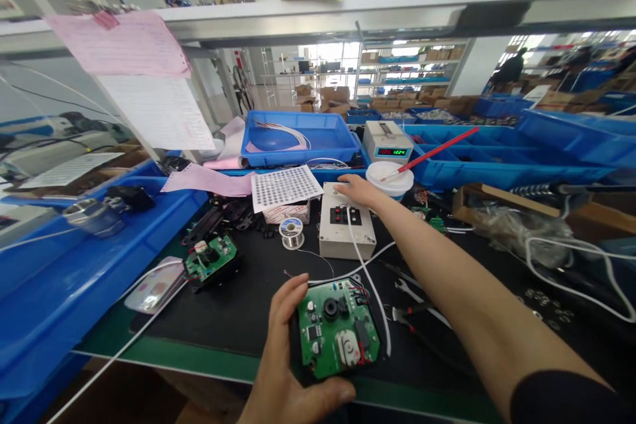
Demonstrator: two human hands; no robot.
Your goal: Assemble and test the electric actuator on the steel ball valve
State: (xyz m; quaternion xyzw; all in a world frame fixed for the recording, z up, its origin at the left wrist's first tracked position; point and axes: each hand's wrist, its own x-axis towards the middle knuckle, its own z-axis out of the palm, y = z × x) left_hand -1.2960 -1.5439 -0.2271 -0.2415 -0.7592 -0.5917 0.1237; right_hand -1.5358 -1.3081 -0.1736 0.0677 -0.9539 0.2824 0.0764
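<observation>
Holding the green circuit board point(340, 324) in my near left hand point(279, 366), I record my right hand point(358, 190) over the far switch box point(332, 233); its grip I cannot tell.

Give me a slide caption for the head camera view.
Left hand holding a green circuit board, right hand at a grey switch box.

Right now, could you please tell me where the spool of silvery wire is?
In the head view, the wire spool stands just left of the grey switch box, nearer the viewer than the dotted sheet.
</observation>
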